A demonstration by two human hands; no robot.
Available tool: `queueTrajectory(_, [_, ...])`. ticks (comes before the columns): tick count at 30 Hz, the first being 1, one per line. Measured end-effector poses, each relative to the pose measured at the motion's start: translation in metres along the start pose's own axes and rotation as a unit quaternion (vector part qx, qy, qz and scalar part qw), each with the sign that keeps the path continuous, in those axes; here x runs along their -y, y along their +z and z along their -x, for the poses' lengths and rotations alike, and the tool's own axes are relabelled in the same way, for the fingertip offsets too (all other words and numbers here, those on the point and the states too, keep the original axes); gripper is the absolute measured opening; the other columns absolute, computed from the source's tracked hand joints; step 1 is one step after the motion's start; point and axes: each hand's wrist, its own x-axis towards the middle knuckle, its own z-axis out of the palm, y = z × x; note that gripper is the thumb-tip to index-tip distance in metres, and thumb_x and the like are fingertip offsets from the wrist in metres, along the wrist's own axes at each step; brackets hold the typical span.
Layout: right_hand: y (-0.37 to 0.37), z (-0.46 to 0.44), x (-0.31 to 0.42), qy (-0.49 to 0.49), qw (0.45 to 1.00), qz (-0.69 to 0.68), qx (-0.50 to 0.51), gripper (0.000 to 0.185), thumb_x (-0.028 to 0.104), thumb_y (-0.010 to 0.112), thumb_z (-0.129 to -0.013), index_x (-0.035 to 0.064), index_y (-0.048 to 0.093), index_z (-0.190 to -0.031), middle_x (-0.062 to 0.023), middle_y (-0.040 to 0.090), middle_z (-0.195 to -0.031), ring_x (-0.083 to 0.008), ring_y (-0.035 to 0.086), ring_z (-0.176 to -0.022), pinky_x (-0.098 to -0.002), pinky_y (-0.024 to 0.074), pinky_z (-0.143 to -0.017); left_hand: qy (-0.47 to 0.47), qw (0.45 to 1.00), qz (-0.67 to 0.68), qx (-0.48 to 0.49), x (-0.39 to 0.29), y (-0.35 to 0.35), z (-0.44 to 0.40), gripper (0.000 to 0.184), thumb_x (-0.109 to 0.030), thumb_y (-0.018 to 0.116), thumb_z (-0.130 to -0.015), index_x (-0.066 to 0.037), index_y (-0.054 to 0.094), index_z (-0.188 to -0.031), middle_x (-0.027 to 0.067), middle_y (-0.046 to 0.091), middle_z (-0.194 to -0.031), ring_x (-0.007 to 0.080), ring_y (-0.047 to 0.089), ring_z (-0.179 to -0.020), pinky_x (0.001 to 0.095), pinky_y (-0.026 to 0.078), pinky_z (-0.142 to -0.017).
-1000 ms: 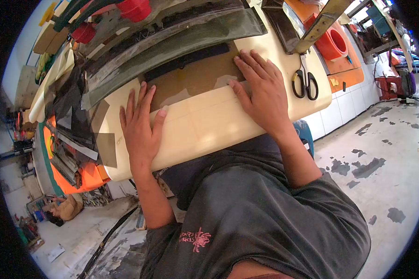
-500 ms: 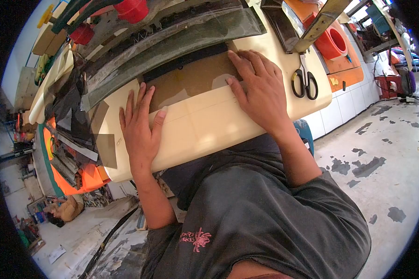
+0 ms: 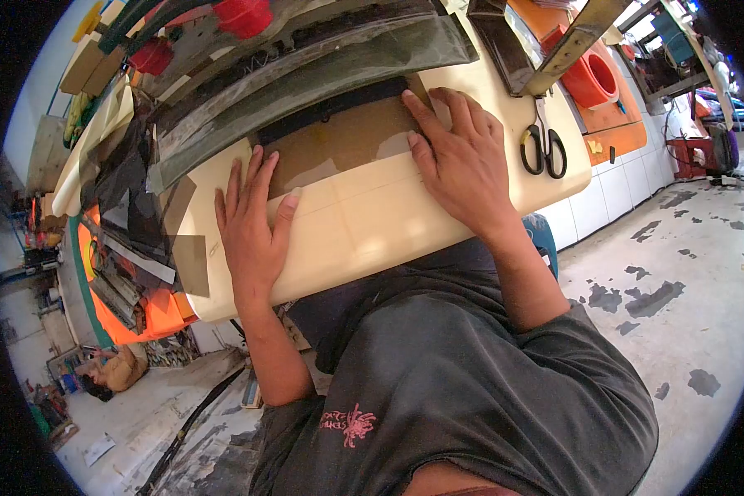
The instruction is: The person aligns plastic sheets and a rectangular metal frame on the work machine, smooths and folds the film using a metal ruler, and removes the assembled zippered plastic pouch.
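Note:
My left hand (image 3: 256, 223) lies on the cream-coloured board (image 3: 372, 219), fingers outstretched and fingertips at the left end of a thin brown sheet (image 3: 347, 140). On the other side, my right hand (image 3: 467, 169) rests with its fingers spread, the index fingertip at the sheet's far right corner and the thumb near its front right part. A dark strip (image 3: 331, 110) runs along the sheet's far edge. Just beyond it, a long bar under a greyish plastic cover (image 3: 306, 97) stretches across and hides what lies beneath.
Black-handled scissors (image 3: 542, 151) lie right of my right hand. A red ring-shaped roll (image 3: 597, 76) sits on an orange surface at the right. Dark sheet scraps (image 3: 128, 178) pile up at the left. Another person (image 3: 117, 372) is low in the background at left.
My right thumb has shifted slightly up along the sheet, and its fingers are a little rearranged. My left hand and the brown sheet stay almost where they were.

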Motion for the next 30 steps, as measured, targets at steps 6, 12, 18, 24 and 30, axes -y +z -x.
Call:
queueTrajectory(6, [0.0034, 0.0012, -0.0016, 0.0, 1.0, 0.012, -0.004, 0.049, 0.033, 0.064, -0.1, 0.0189, 0.066, -0.147, -0.0154, 0.06, -0.142, -0.0343, 0.055, -0.135, -0.0496, 0.0398, -0.115, -0.006, 1.0, -0.003, 0.0, 0.0003, 0.0019, -0.0005, 0.06, -0.048, 0.06, -0.107, -0.025, 0.051, -0.161, 0.0024, 0.046, -0.17, 0.034, 0.035, -0.161, 0.0608, 0.02, -0.131])
queueTrajectory(12, [0.0043, 0.0017, -0.0028, -0.006, 1.0, 0.03, -0.004, 0.051, 0.033, 0.062, -0.101, 0.0198, 0.064, -0.15, -0.0187, 0.058, -0.146, -0.036, 0.053, -0.137, -0.0498, 0.0392, -0.115, -0.004, 1.0, 0.0, -0.003, 0.0015, 0.0021, -0.0006, 0.06, -0.049, 0.06, -0.107, -0.025, 0.051, -0.161, 0.0032, 0.046, -0.17, 0.0341, 0.034, -0.161, 0.0613, 0.02, -0.131])
queueTrajectory(18, [0.0033, 0.0012, -0.0012, -0.006, 0.999, 0.041, 0.004, 0.052, 0.034, 0.06, -0.102, 0.0193, 0.062, -0.152, -0.0186, 0.057, -0.146, -0.0356, 0.052, -0.139, -0.0502, 0.0384, -0.116, -0.012, 1.0, 0.008, -0.007, -0.0002, 0.0016, 0.0002, 0.06, -0.05, 0.059, -0.107, -0.025, 0.052, -0.16, 0.004, 0.045, -0.171, 0.034, 0.034, -0.161, 0.0619, 0.019, -0.131])
queueTrajectory(24, [0.0039, 0.0016, -0.0014, 0.002, 0.999, 0.04, 0.014, 0.052, 0.035, 0.058, -0.103, 0.0199, 0.061, -0.153, -0.0193, 0.057, -0.147, -0.0367, 0.052, -0.14, -0.0508, 0.0376, -0.118, -0.013, 1.0, -0.005, -0.008, -0.0002, 0.003, -0.0003, 0.06, -0.051, 0.059, -0.107, -0.025, 0.052, -0.16, 0.0041, 0.046, -0.171, 0.0336, 0.034, -0.161, 0.0619, 0.019, -0.131])
queueTrajectory(30, [0.0048, 0.0023, -0.0042, 0.0, 0.999, 0.045, 0.013, 0.058, 0.037, 0.058, -0.103, 0.0127, 0.057, -0.155, -0.0192, 0.057, -0.148, -0.0366, 0.052, -0.14, -0.0502, 0.0377, -0.118, -0.011, 1.0, -0.012, -0.005, 0.0, 0.003, -0.0006, 0.06, -0.051, 0.059, -0.107, -0.026, 0.051, -0.161, 0.0035, 0.046, -0.17, 0.0332, 0.035, -0.161, 0.0611, 0.019, -0.131])
